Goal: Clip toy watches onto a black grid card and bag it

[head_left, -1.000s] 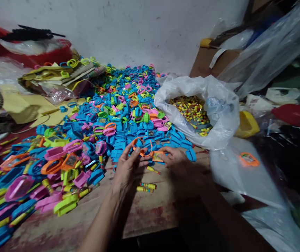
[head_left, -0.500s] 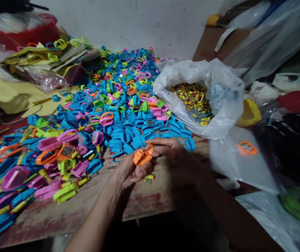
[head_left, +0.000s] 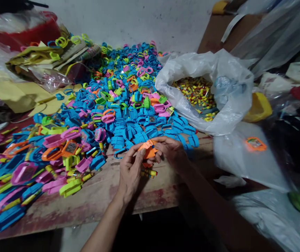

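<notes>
Both my hands meet over the front edge of a worn wooden table [head_left: 108, 199]. Between them is an orange plastic toy watch [head_left: 147, 149]. My left hand [head_left: 130, 171] pinches its near side with thumb and fingers. My right hand [head_left: 169, 149] grips its far side. Under the hands lie a few small yellow stick-shaped pieces [head_left: 150, 173] on the wood. Just behind the hands starts a big heap of toy watches [head_left: 118, 105], mostly blue, with pink, green and orange ones mixed in.
A white plastic bag [head_left: 218, 87] of small yellow and red pieces stands open at the right. An orange watch face [head_left: 255, 143] lies on clear plastic further right. Cardboard, a yellow tub [head_left: 258, 106] and a red basin [head_left: 21, 31] ring the table.
The open orange band I held up one second ago is now folded into a compact piece between both hands. The hands came closer together, and the view shifted slightly down.
</notes>
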`<state>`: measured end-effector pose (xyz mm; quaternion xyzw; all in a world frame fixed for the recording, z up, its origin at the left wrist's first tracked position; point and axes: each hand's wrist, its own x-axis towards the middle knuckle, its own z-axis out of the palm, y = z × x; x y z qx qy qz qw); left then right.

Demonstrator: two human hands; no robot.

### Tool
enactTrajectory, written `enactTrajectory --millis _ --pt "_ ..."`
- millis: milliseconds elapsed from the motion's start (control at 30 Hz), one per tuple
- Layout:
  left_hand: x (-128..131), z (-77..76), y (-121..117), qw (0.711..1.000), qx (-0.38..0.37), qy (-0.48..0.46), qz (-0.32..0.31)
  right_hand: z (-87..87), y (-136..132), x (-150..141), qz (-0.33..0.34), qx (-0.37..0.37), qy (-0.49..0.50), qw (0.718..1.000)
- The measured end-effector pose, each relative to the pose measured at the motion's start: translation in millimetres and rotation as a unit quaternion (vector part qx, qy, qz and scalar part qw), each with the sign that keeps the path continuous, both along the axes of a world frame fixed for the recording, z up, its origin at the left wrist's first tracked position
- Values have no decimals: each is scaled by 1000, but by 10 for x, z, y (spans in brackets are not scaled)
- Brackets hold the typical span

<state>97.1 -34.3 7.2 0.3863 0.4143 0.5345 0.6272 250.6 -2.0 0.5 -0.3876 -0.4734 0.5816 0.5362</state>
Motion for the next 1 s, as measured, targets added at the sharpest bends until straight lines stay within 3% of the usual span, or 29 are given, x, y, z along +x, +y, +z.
enactTrajectory --millis 133,300,467,633,833,1000 --pt "-186 53 40 998 -19 47 -38 34 -28 -15 16 -56 87 994" --pt "-446 195 75 976 -56 166 -133 53 -55 0 103 -31 -70 992" --pt "-592 183 139 950 -27 230 -210 77 -114 -102 99 -1 -163 982" --pt "-666 158 182 922 16 261 -285 138 -187 -164 39 55 -258 964" --pt "-617 123 199 931 17 243 -271 105 -227 -61 47 0 -159 986" --pt "-535 61 162 939 -21 210 -272 27 -263 -13 43 1 -190 981"
